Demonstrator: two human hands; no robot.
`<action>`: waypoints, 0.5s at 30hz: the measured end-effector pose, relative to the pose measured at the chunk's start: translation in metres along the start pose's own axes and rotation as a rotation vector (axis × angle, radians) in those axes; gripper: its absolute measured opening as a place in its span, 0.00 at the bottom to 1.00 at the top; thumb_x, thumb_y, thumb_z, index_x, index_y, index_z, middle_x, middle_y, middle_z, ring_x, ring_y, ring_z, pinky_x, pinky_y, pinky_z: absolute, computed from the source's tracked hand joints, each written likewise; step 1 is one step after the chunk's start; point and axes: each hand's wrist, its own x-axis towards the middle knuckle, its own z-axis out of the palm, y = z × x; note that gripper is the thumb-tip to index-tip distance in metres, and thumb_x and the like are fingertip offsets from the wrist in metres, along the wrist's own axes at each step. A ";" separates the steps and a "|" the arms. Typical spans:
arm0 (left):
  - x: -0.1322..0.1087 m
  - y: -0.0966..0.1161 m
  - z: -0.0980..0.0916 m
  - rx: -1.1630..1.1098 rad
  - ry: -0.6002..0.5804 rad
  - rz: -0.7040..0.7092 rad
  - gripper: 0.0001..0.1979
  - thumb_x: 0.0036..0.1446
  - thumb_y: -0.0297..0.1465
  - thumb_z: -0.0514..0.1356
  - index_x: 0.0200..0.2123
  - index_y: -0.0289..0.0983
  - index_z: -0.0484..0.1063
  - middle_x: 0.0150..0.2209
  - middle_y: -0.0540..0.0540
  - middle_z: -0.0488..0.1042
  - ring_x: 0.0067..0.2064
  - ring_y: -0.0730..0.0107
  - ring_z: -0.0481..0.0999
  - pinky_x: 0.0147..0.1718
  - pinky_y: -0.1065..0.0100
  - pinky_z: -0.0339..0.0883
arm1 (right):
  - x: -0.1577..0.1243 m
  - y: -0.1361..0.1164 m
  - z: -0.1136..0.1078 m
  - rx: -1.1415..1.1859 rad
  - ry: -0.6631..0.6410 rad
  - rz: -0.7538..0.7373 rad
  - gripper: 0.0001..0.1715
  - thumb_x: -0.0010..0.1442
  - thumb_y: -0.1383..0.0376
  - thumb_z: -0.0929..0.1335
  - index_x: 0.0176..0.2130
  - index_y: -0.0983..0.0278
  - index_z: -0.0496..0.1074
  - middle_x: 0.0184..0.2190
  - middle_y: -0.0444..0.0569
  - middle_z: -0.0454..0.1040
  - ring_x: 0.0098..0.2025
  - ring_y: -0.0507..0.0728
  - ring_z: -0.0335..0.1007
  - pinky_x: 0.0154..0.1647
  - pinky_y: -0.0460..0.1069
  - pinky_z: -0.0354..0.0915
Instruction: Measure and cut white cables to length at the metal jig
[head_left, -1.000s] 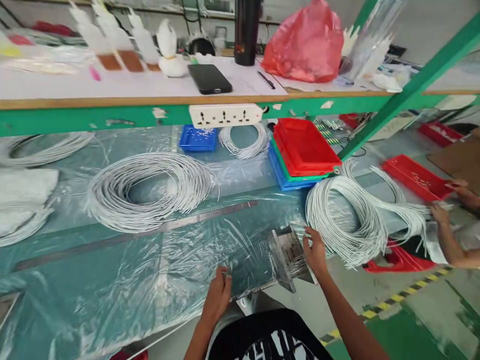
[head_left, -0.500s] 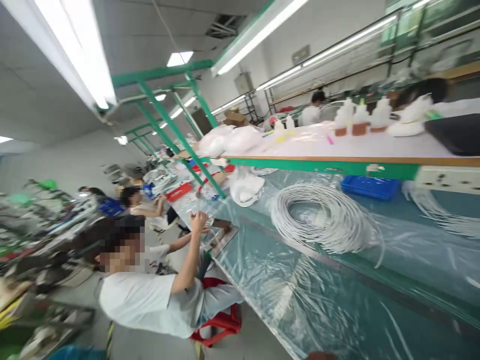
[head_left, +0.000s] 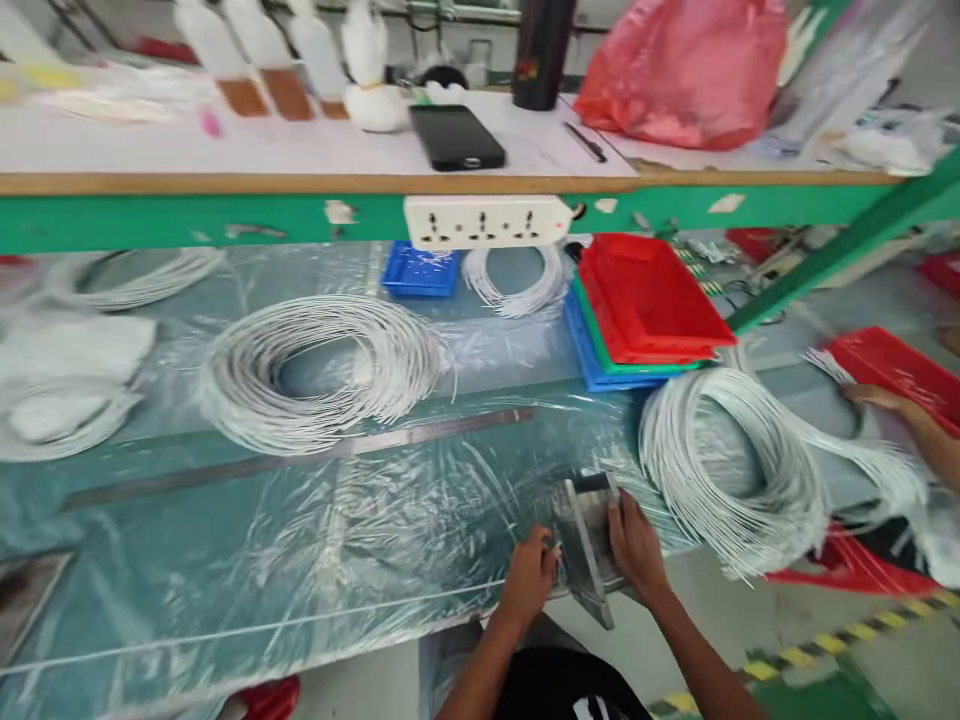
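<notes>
At the front edge of the bench, a grey metal fixture [head_left: 576,540] with an upright plate stands between my hands. My right hand [head_left: 636,540] grips its right side, fingers laid over the metal. Just left of the plate, my left hand [head_left: 529,575] is closed with its fingers curled together; what it holds, if anything, is too small and blurred to name. Behind the fixture, clear plastic film [head_left: 420,500] covers the green bench top. A large coil of white cable [head_left: 240,400] lies further back to the left, and another white cable coil [head_left: 675,440] sits to the right.
Stacked red, green and blue trays [head_left: 652,300] stand behind the right coil. A flat metal strip [head_left: 435,432] lies across the bench. Above runs a shelf with a power strip [head_left: 487,222], phone [head_left: 457,137] and bottles. Another person's hand [head_left: 892,405] reaches toward a red tray at right.
My view has swung right and down. Both my hands and the metal fixture now show, while the seated co-workers on the left have left the picture.
</notes>
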 end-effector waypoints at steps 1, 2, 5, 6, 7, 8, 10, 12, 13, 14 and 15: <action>0.004 0.000 0.006 -0.021 -0.006 -0.018 0.11 0.63 0.29 0.51 0.41 0.36 0.72 0.24 0.50 0.75 0.28 0.67 0.75 0.34 0.68 0.65 | 0.003 -0.002 0.002 -0.005 0.001 0.032 0.33 0.70 0.49 0.51 0.57 0.66 0.67 0.50 0.62 0.75 0.51 0.66 0.73 0.51 0.61 0.70; 0.008 0.000 0.010 -0.035 -0.017 -0.028 0.10 0.63 0.29 0.51 0.36 0.36 0.72 0.23 0.50 0.75 0.27 0.68 0.74 0.33 0.69 0.64 | 0.006 -0.005 0.003 -0.007 -0.006 0.075 0.33 0.70 0.50 0.51 0.58 0.67 0.66 0.51 0.63 0.74 0.51 0.67 0.73 0.50 0.62 0.71; 0.023 0.002 0.009 -0.011 -0.066 -0.036 0.11 0.61 0.29 0.52 0.28 0.37 0.71 0.24 0.49 0.75 0.28 0.69 0.74 0.33 0.70 0.62 | 0.007 -0.012 0.001 0.009 -0.049 0.136 0.32 0.71 0.51 0.51 0.59 0.68 0.65 0.52 0.66 0.74 0.50 0.69 0.74 0.46 0.63 0.72; 0.029 0.004 0.007 0.005 -0.077 -0.036 0.12 0.60 0.28 0.52 0.28 0.37 0.72 0.25 0.48 0.75 0.29 0.68 0.74 0.33 0.69 0.62 | 0.007 -0.013 -0.001 0.014 -0.062 0.135 0.32 0.71 0.52 0.51 0.59 0.68 0.65 0.52 0.66 0.74 0.49 0.69 0.74 0.45 0.63 0.72; 0.035 0.005 0.005 0.018 -0.086 -0.034 0.12 0.60 0.28 0.52 0.28 0.36 0.73 0.25 0.48 0.76 0.29 0.68 0.74 0.33 0.69 0.62 | 0.007 -0.013 -0.003 0.014 -0.071 0.134 0.31 0.71 0.52 0.52 0.59 0.67 0.65 0.52 0.66 0.74 0.49 0.70 0.74 0.44 0.63 0.72; 0.041 0.007 0.004 0.026 -0.095 -0.030 0.12 0.60 0.28 0.52 0.28 0.36 0.74 0.26 0.47 0.76 0.29 0.68 0.74 0.34 0.69 0.62 | 0.007 -0.013 -0.005 0.010 -0.076 0.134 0.31 0.71 0.52 0.52 0.59 0.67 0.65 0.51 0.66 0.74 0.48 0.70 0.74 0.43 0.63 0.72; 0.051 0.009 0.004 0.028 -0.115 -0.014 0.14 0.61 0.30 0.52 0.29 0.35 0.75 0.26 0.46 0.76 0.29 0.67 0.73 0.33 0.68 0.62 | 0.008 -0.013 -0.007 0.003 -0.089 0.146 0.30 0.71 0.52 0.52 0.59 0.66 0.65 0.51 0.65 0.74 0.46 0.69 0.75 0.40 0.61 0.73; 0.056 0.011 0.006 0.029 -0.136 0.003 0.16 0.63 0.31 0.50 0.30 0.35 0.75 0.26 0.45 0.75 0.28 0.67 0.72 0.33 0.67 0.62 | 0.009 -0.014 -0.008 0.000 -0.104 0.165 0.31 0.71 0.51 0.52 0.59 0.66 0.64 0.51 0.65 0.74 0.45 0.68 0.75 0.36 0.58 0.72; 0.057 0.011 0.007 0.025 -0.141 0.007 0.16 0.64 0.32 0.49 0.30 0.35 0.75 0.26 0.45 0.76 0.28 0.67 0.73 0.32 0.67 0.62 | 0.010 -0.014 -0.008 -0.001 -0.112 0.170 0.31 0.71 0.51 0.51 0.59 0.66 0.64 0.50 0.65 0.74 0.45 0.68 0.75 0.34 0.57 0.72; 0.057 0.010 0.008 0.016 -0.146 0.007 0.16 0.64 0.32 0.49 0.30 0.35 0.75 0.26 0.45 0.76 0.28 0.67 0.73 0.32 0.68 0.62 | 0.010 -0.015 -0.008 -0.003 -0.119 0.171 0.31 0.71 0.51 0.51 0.59 0.67 0.64 0.50 0.65 0.74 0.45 0.67 0.75 0.34 0.56 0.72; 0.057 0.010 0.009 0.001 -0.150 0.003 0.16 0.64 0.32 0.49 0.30 0.35 0.74 0.26 0.45 0.76 0.28 0.67 0.73 0.32 0.68 0.62 | 0.011 -0.016 -0.008 -0.005 -0.125 0.168 0.31 0.71 0.52 0.51 0.59 0.67 0.64 0.50 0.65 0.74 0.44 0.67 0.75 0.34 0.56 0.72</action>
